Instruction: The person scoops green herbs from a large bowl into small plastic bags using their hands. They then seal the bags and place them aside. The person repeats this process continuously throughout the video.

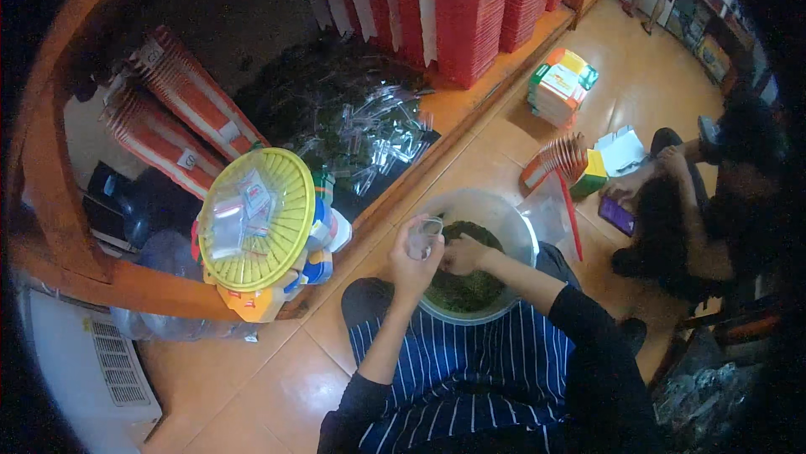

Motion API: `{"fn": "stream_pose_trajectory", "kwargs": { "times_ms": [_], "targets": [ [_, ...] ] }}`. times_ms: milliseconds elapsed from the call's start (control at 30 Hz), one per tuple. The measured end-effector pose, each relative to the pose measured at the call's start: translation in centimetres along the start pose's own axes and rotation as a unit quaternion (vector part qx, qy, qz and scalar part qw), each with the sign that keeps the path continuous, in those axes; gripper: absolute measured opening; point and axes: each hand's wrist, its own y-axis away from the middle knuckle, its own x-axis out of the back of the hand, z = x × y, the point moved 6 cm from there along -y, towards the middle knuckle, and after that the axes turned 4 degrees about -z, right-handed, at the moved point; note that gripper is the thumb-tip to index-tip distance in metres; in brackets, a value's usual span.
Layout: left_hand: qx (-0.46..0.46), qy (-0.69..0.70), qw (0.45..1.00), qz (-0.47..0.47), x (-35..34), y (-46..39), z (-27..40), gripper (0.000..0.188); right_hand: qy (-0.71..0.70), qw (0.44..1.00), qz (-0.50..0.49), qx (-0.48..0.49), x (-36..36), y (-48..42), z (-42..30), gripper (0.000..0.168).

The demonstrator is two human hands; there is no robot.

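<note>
A large round tub (529, 234) stands before me against my lap, with a dark green, loose leafy or powdery material (469, 293) in it. Held up at the tub's left rim, a small clear plastic cup or jar (423, 240) sits in my left hand (412, 259), the fingers around it. My right hand (466, 254) reaches down into the tub, over the green material, just right of the cup. Its fingertips are hard to make out, and I cannot tell whether they hold anything. A striped apron covers my lap.
A yellow plastic lid (296, 234) bearing small clear bags rests on packages at the left. Clear packets (384, 139) lie piled beyond the wooden ledge, near red stacks (469, 32). A co-worker's hands (674, 161) are at the right, near a purple phone (617, 215) and cartons.
</note>
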Motion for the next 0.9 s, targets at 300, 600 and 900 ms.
{"fn": "stream_pose_trajectory", "kwargs": {
  "times_ms": [300, 600, 900],
  "targets": [
    [0.027, 0.075, 0.997, 0.02, -0.1, -0.6, 1.0, 0.043, -0.111, 0.983, 0.143, -0.04, 4.3, 3.4, 3.5, 0.026],
    [-0.067, -0.224, 0.972, -0.036, -0.7, -1.2, 3.5, 0.049, 0.001, 0.94, 0.331, -0.088, 14.7, 14.5, 1.6, 0.014],
    [-0.038, -0.208, 0.975, -0.067, -4.7, -0.6, 2.0, 0.05, 0.215, 0.826, 0.516, -0.074, 17.5, 18.2, -6.5, 0.016]
  ]
}}
